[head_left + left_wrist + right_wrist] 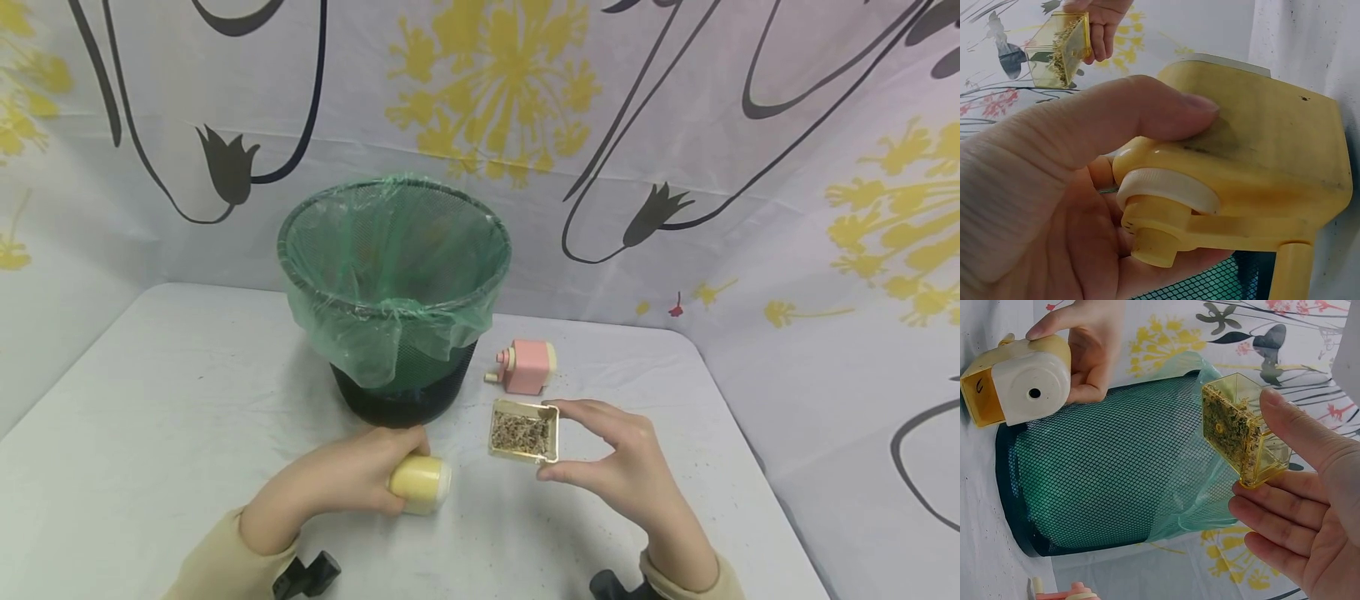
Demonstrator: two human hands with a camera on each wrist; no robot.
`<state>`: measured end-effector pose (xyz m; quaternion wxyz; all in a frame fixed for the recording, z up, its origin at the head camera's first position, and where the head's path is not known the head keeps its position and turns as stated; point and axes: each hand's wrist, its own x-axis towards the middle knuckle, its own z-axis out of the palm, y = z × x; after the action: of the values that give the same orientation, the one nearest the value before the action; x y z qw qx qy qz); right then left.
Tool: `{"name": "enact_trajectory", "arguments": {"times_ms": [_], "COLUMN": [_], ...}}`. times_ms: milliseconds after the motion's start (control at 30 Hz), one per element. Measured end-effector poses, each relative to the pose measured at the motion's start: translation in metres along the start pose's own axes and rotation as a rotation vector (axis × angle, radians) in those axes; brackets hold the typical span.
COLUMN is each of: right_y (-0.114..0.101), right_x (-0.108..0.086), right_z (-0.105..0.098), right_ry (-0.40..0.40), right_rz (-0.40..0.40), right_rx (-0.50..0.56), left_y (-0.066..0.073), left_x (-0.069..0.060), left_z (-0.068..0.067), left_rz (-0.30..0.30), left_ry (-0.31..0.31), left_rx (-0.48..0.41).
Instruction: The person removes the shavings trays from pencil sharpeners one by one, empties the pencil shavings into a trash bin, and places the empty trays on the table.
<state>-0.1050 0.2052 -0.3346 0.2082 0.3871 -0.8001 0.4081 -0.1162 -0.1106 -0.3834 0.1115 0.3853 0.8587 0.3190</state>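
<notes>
- Right hand (pixel 622 462), spread to the yellow drawer's (pixel 513 456) width, pinches it above the table (pixel 187 400).
- Left hand (pixel 356 475) curls round the yellow sharpener (pixel 416 485) before the bin (pixel 405 408).
- A tilt or slackened pinch could spill loose shavings (pixel 521 433).
- Pink sharpener (pixel 528 367) and bin crowd the far side; room opens left.

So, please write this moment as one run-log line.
left hand: grips yellow sharpener | right hand: pinches drawer with shavings | lined bin: upright | pink sharpener: beside bin
</notes>
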Motion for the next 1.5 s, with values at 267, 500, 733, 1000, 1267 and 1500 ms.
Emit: {"name": "enact_trajectory", "arguments": {"times_ms": [267,500,733,1000,1267,1500], "right_y": [0.0,-0.002,-0.001,0.0,-0.001,-0.001], "right_x": [0.001,0.002,0.001,0.001,0.004,0.005], "right_z": [0.001,0.003,0.003,0.003,0.002,0.0], "right_ry": [-0.001,0.003,-0.013,-0.011,0.023,0.009], "right_rz": [-0.007,-0.013,0.008,0.013,-0.021,0.013], "right_rx": [-0.007,-0.011,-0.013,-0.012,-0.012,-0.027], "left_y": [-0.005,-0.009,-0.013,-0.012,-0.009,-0.01], "left_x": [0.002,0.003,0.002,0.0,-0.002,-0.01], "left_z": [0.004,0.005,0.006,0.006,0.006,0.006], "left_rz": [0.003,-0.008,-0.007,-0.015,-0.006,0.033], "left_ry": [0.001,-0.003,-0.005,-0.002,0.013,0.063], "left_rx": [0.014,0.011,0.003,0.013,0.013,0.078]}}
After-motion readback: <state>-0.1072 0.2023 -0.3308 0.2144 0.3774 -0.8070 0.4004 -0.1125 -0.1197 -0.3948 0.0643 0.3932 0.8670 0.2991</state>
